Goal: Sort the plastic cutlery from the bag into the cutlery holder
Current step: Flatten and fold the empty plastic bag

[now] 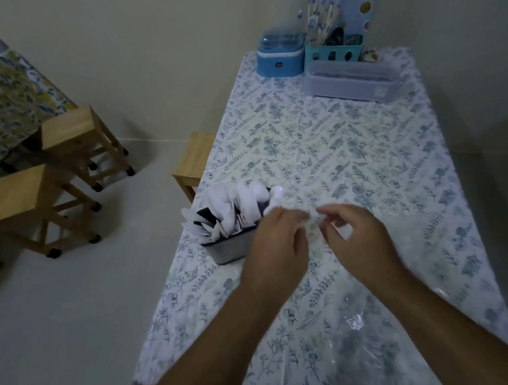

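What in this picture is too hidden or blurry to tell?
- Head view: motion blur hides what the left hand and right hand pinch.
- Cutlery holder: its white pieces blur together, types unreadable.
- Clear bag: contents lost in glare, cut off by the bottom edge.

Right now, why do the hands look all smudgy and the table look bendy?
Head view: dim light and motion smear the left hand, the right hand and the white piece beside them; the wide lens bends the table edges; the clear bag glints.
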Demonstrator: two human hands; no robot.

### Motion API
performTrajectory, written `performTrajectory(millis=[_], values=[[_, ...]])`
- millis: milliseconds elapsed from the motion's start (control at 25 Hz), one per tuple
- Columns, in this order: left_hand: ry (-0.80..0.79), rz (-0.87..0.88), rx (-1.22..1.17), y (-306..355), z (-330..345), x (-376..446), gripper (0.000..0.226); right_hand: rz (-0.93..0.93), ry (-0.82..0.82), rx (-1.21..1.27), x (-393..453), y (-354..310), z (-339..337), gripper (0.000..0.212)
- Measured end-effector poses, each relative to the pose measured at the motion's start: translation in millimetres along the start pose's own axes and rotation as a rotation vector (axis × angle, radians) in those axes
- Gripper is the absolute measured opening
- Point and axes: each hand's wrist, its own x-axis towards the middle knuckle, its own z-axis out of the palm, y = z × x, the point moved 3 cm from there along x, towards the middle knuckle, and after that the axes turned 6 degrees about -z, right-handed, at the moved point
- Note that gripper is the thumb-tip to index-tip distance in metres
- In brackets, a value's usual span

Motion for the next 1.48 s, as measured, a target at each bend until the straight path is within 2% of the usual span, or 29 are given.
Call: performTrajectory(millis=[80,160,240,360,440,520,560,640,680,720,800,920,1000,1040,1160,1200,1240,1320,1360,1480], values=[[-0.203,0.016,-0.003,-5,49,-32,0.029,0.016,0.127,-0.174,-45,34,-25,0.023],[-0.427,0.066,0.039,-11,102,-66,0.044,0.110,0.193,-0.373,-91,72,-45,0.026],[-0.588,0.138,0.168,-21,138,-92,0.067,0.258,0.089,-0.527,-134,107,-50,0.033],[-0.773,0.271,0.384,-34,150,-114,0.085,0.420,-0.236,-0.523,-194,134,-32,0.056],[-0.772,0.292,0.342,-38,136,-122,0.080,0.412,-0.286,-0.560,-213,132,-28,0.052],[-0.645,0.273,0.161,-36,122,-126,0.060,0.401,-0.173,-0.575,-213,127,-36,0.037],[-0.535,0.273,0.094,-34,117,-124,0.049,0.366,-0.105,-0.549,-209,124,-39,0.036],[-0.345,0.276,0.046,-25,120,-109,0.037,0.293,-0.032,-0.456,-198,122,-39,0.047],[-0.307,0.280,0.069,-18,127,-99,0.040,0.280,-0.046,-0.389,-191,122,-37,0.055],[-0.332,0.273,0.130,-14,138,-89,0.052,0.281,-0.093,-0.325,-184,123,-34,0.064],[-0.521,0.201,0.350,-18,160,-70,0.091,0.343,-0.253,-0.239,-173,127,-28,0.085],[-0.775,0.041,0.597,-46,175,-44,0.128,0.460,-0.433,-0.321,-167,137,-33,0.096],[-0.804,0.051,0.617,-43,172,-31,0.137,0.506,-0.472,-0.419,-162,137,-39,0.094],[-0.758,0.071,0.586,-37,169,-27,0.135,0.496,-0.468,-0.470,-156,134,-42,0.089],[-0.439,0.128,0.368,-19,160,-26,0.095,0.319,-0.303,-0.526,-128,125,-48,0.064],[-0.444,0.140,0.332,-19,160,-26,0.098,0.255,-0.275,-0.502,-120,125,-49,0.066],[-0.540,0.129,0.353,-24,165,-28,0.116,0.238,-0.293,-0.470,-112,127,-49,0.077],[-0.796,0.124,0.529,-38,174,-33,0.156,0.328,-0.454,-0.450,-102,139,-47,0.109],[-0.839,0.140,0.591,-45,179,-34,0.167,0.377,-0.539,-0.477,-97,146,-47,0.121],[-0.887,0.165,0.620,-50,182,-31,0.172,0.424,-0.644,-0.601,-78,156,-51,0.138]])
